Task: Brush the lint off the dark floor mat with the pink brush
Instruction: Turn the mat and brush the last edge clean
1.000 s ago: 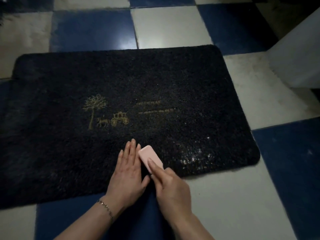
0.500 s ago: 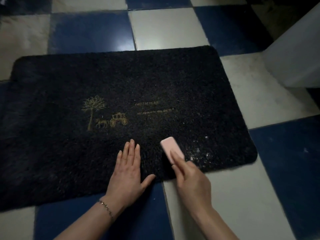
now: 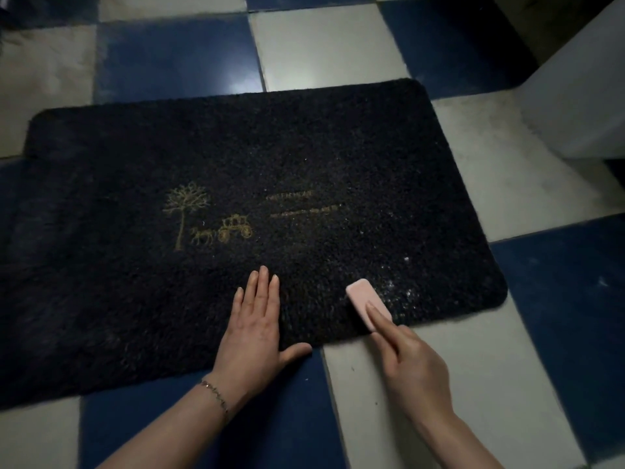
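A floor of blue and white tiles [image 3: 324, 52] fills the frame, and the dark floor mat [image 3: 236, 184] lies across its middle. White lint [image 3: 402, 286] speckles the mat's lower right corner, close to the rounded edge. The pink brush [image 3: 363, 301] sits on the mat just left of that lint, near the bottom edge. The right hand [image 3: 411, 363] holds it, fingers curled round its near end, forefinger laid along the top. The left hand [image 3: 253, 326] presses flat on the mat at lower centre, fingers straight, thumb spread past the edge. A white cabinet [image 3: 581, 106] stands at upper right.
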A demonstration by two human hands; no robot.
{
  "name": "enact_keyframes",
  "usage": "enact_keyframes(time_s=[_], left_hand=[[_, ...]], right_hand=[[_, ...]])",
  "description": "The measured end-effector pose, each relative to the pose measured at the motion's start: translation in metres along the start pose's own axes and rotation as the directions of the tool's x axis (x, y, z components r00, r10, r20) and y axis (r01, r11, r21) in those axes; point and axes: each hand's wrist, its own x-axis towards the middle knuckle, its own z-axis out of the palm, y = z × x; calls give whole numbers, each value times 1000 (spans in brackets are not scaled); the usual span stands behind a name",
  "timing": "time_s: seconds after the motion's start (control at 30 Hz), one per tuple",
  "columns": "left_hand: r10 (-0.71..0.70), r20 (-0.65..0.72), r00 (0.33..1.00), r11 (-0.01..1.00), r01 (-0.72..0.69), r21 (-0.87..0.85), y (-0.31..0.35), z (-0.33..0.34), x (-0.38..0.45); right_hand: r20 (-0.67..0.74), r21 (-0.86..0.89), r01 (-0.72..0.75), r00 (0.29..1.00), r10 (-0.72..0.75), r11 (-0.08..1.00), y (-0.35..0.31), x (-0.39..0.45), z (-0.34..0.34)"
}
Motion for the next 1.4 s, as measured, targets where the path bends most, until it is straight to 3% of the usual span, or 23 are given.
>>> enact_keyframes(time_s=[0.13, 0.3, 0.4, 0.57, 0.67, 0.83, 1.03, 1.2, 1.4], left_hand=[[-8, 13, 1000, 999, 9, -38, 1, -4, 2], [43, 12, 999, 994, -42, -102, -11, -4, 2], [73, 33, 997, 996, -71, -56, -17, -4, 1], [59, 8, 998, 996, -58, -73, -15, -5, 1], [62, 20, 998, 991, -59, -119, -14, -8, -1], [102, 66, 993, 981, -89, -174, -21, -11, 2], [124, 53, 991, 981, -114, -154, -28, -11, 2], [100, 47, 994, 985, -92, -149, -24, -18, -2], [40, 27, 999, 975, -33, -220, -19, -20, -6]], right_hand=[[-6, 37, 58, 998, -58, 998, -34, -11, 14], [120, 114, 164, 977, -178, 980, -79, -19, 47], [83, -14, 217, 973, -216, 976, -58, -10, 39], [31, -42, 96, 995, -95, 994, -4, -12, 10], [-16, 5, 82, 997, -82, 997, -20, -19, 12], [90, 78, 141, 985, -148, 987, -71, -29, 38], [105, -52, 253, 963, -247, 966, -55, -16, 32], [53, -120, 120, 992, -114, 985, -19, -8, 6], [38, 27, 135, 990, -136, 990, -64, -11, 25]])
